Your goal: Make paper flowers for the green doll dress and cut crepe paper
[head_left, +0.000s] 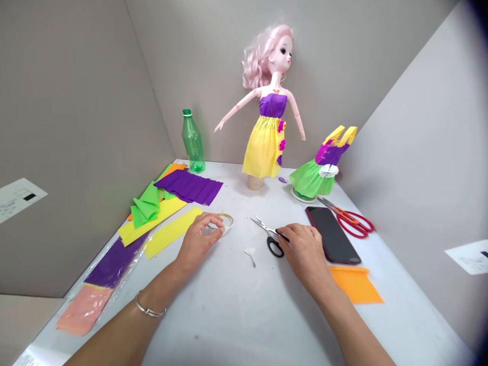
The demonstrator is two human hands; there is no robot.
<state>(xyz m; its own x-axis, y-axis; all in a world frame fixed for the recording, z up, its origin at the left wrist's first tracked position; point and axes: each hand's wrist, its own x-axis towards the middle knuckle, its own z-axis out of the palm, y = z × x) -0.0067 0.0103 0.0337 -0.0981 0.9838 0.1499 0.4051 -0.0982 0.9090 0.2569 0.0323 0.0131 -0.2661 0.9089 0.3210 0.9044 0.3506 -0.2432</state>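
My left hand (200, 236) pinches a thin ring-shaped roll of tape (231, 220), pale with a yellowish inner edge, at the table's middle. My right hand (305, 246) has its fingers closed on one handle of small black-handled scissors (275, 248). Their blades are parted and point to the far left, low over the tabletop. Between my hands lies a small white fan-shaped piece (250, 253) with a thin stem. A strip of yellow crepe paper (171, 234) lies just left of my left hand.
A doll (272, 107) in a purple and yellow dress stands behind, near a green bottle (193, 145). On the right are a small green dress (312, 175), a phone (333, 236), red-handled scissors (356, 223) and orange paper (356, 284). Purple paper (190, 187) lies left.
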